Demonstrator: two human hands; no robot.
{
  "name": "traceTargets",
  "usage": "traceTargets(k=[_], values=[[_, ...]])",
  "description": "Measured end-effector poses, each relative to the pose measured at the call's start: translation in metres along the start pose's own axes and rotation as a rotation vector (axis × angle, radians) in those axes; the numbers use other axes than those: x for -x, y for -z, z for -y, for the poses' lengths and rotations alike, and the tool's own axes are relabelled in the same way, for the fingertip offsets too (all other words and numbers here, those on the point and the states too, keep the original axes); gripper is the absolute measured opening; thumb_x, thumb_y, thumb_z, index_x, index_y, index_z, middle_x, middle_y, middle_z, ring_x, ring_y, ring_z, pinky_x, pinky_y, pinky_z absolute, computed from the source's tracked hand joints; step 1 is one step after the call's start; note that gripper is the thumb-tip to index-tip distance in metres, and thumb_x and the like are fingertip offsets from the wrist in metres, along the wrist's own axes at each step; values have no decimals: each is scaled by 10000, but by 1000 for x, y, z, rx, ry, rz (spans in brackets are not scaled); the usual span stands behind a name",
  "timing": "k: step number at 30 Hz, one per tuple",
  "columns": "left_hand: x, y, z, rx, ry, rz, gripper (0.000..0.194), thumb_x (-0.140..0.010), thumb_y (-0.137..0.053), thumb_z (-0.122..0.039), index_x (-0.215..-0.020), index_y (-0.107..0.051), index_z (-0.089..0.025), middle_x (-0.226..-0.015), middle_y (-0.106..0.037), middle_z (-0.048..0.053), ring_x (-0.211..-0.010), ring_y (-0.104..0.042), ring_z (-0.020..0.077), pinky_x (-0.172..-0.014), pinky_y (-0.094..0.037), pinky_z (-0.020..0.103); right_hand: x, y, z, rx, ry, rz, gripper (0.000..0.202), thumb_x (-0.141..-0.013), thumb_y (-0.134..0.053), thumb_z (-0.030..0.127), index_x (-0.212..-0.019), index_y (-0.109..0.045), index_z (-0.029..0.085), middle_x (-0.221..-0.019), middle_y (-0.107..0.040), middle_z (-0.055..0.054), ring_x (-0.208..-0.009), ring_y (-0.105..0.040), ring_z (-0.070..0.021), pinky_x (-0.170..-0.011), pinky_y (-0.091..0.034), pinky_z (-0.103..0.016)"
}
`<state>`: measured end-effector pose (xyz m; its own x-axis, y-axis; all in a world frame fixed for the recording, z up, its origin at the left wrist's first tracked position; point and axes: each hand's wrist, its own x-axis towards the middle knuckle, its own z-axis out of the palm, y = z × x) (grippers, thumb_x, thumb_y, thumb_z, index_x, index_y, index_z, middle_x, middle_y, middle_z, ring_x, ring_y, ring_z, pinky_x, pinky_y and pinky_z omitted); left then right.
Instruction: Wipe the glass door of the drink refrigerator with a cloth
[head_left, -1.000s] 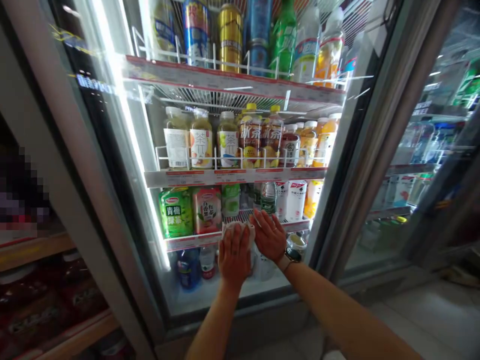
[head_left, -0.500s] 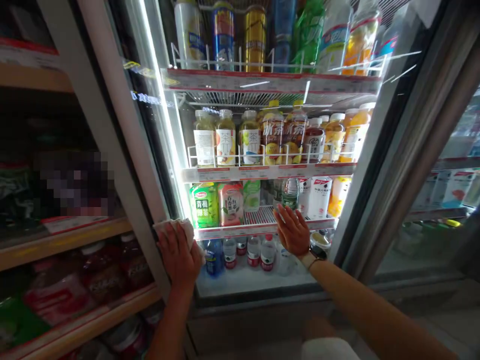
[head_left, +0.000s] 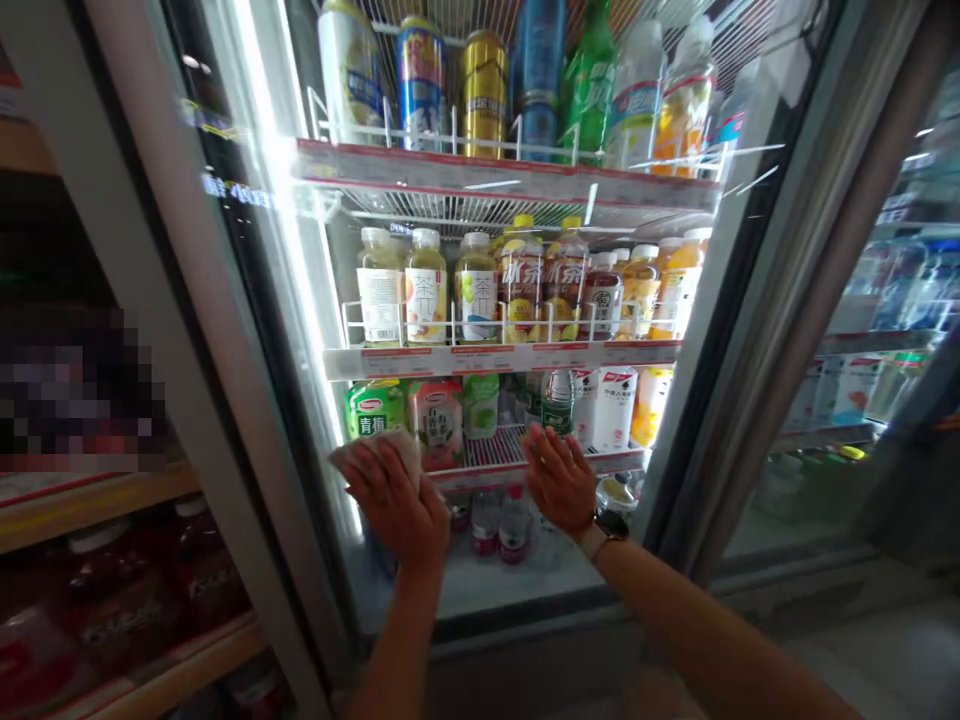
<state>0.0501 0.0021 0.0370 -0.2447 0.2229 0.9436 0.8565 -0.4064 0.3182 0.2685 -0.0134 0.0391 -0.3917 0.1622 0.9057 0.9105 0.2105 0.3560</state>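
Note:
My left hand (head_left: pixel 401 505) presses a pale cloth (head_left: pixel 375 458) against the glass door (head_left: pixel 457 590) of a drinks fridge, at the lower left of the pane. Its fingers lie over the cloth, in front of a green drink bottle (head_left: pixel 371 405) and a red drink bottle (head_left: pixel 436 420) inside. Further right, my right hand (head_left: pixel 562 480) is open, fingers stretched out flat at the glass with nothing in them. A dark watch (head_left: pixel 611 523) is on that wrist. Behind those fingertips stands a clear bottle with a green label (head_left: pixel 557 402).
Fridge shelves hold cans (head_left: pixel 421 85), tea bottles (head_left: pixel 426 290) and white cartons (head_left: pixel 616 410). A metal door frame (head_left: pixel 780 270) stands at the right. On the left, wooden shelves (head_left: pixel 135 510) carry dark bottles.
My left hand and the cloth have moved right, from the door's left edge onto the glass. The right hand stays flat at nearly the same spot. The view has shifted slightly.

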Motion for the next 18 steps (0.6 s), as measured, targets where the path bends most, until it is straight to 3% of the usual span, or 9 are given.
traceTargets(k=[5, 9, 13, 18], values=[[26, -28, -51, 35, -196, -13, 624, -970, -439, -270, -1547, -210, -208, -1608, -233, 85, -1511, -106, 270, -1236, -145, 485, 0, -5, 0, 35, 2, -33, 451, -925, -453, 237, -1361, -561, 192, -1380, -600, -85, -1393, -426, -197, -1204, -254, -374], [45, -34, -63, 46, -359, 39, 602, -954, -456, -207, -1529, -275, -203, -1546, -373, 65, -1504, -138, 193, -1244, -116, 362, 2, -8, -2, 37, 5, -42, 439, -919, -462, 248, -1340, -577, 200, -1385, -595, -86, -1385, -437, -200, -1203, -259, -373], [38, -23, -46, 29, -439, 67, 599, -944, -452, -208, -1522, -293, -224, -1518, -423, 51, -1499, -164, 177, -1245, -88, 361, 3, -7, -3, 12, 16, -21, 479, -924, -464, 255, -1393, -527, 186, -1407, -575, -96, -1385, -437, -205, -1194, -277, -378], [3, 4, 4, -69, -306, 79, 664, -928, -456, -235, -1545, -209, -227, -1594, -275, 81, -1506, -138, 269, -1237, -116, 486, 3, -4, -2, 7, -5, -15, 515, -932, -434, 222, -1445, -470, 199, -1431, -554, -85, -1384, -440, -206, -1182, -295, -380]])
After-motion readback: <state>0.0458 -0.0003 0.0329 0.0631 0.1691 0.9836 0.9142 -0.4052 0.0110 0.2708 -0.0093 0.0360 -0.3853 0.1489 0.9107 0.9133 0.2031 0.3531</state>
